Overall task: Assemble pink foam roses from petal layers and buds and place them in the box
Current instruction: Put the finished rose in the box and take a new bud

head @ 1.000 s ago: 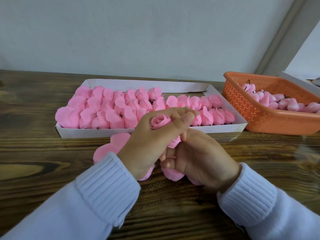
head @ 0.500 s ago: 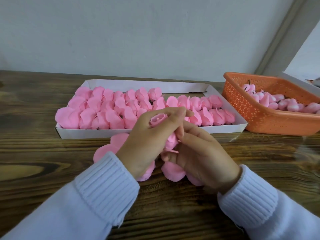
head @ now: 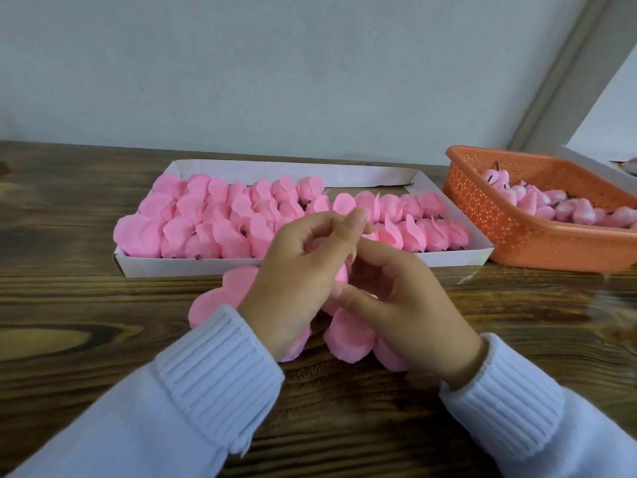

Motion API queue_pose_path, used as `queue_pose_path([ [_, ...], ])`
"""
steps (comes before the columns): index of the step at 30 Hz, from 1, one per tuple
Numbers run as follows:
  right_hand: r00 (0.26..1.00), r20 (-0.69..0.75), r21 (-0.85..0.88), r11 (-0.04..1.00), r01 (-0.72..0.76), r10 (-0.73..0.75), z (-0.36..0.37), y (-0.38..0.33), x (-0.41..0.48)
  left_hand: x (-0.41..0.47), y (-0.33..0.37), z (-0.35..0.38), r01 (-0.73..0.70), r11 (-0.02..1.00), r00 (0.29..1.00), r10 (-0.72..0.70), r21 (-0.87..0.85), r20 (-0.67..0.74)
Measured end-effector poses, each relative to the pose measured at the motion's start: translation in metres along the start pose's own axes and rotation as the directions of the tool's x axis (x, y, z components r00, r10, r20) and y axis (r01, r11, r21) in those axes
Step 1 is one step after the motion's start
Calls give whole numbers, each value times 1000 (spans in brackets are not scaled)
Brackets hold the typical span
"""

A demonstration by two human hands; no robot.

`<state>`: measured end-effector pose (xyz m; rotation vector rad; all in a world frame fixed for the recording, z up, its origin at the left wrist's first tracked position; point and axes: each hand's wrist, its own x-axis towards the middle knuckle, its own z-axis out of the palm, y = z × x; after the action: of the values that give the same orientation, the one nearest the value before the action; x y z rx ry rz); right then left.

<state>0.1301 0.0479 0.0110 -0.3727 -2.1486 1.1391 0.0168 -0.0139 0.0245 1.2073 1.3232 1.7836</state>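
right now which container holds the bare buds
The orange basket on the right: its walls are perforated and it holds small buds. The white box holds full-petalled roses.

Person wears a pale, bluish-white long-sleeved top. Left sleeve and right sleeve are smooth, soft-looking fabric. Each ends in a wide knit cuff with close vertical ribs in the same pale colour: left cuff, right cuff. Both cuffs end at the wrist. Left hand and right hand are bare, nails plain and natural.
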Motion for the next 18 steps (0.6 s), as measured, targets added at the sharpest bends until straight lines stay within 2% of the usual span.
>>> queue_pose_path([
  [2, 1000, 17, 5, 1000, -21, 21, 2, 0, 1, 1, 3, 0, -39, 999, 998, 40, 16, -46],
  [4, 998, 34, 85, 994, -62, 59, 2, -3, 1, 3, 6, -1, -26, 998, 986, 16, -59, -166],
  [7, 992, 23, 189, 974, -129, 127, -4, -6, 3, 9, 9, -10, 105, 907, 921, -243, -407, -305],
  [8, 987, 8, 214, 964, -159, 161, -6, -6, 4, 10, 10, -15, 121, 891, 900, -284, -437, -331],
  [11, 948, -71, 382, 886, -261, 310, -18, -3, 18, 7, 4, -31, 129, 961, 896, -219, -244, -387],
  [13, 911, -104, 488, 819, -303, 399, -30, 1, 37, 4, 0, -39, 161, 983, 912, -183, -91, -366],
  [18, 809, -228, 409, 807, -425, 542, -64, 15, 105, 7, -11, -47, 269, 952, 884, -305, -149, -354],
])
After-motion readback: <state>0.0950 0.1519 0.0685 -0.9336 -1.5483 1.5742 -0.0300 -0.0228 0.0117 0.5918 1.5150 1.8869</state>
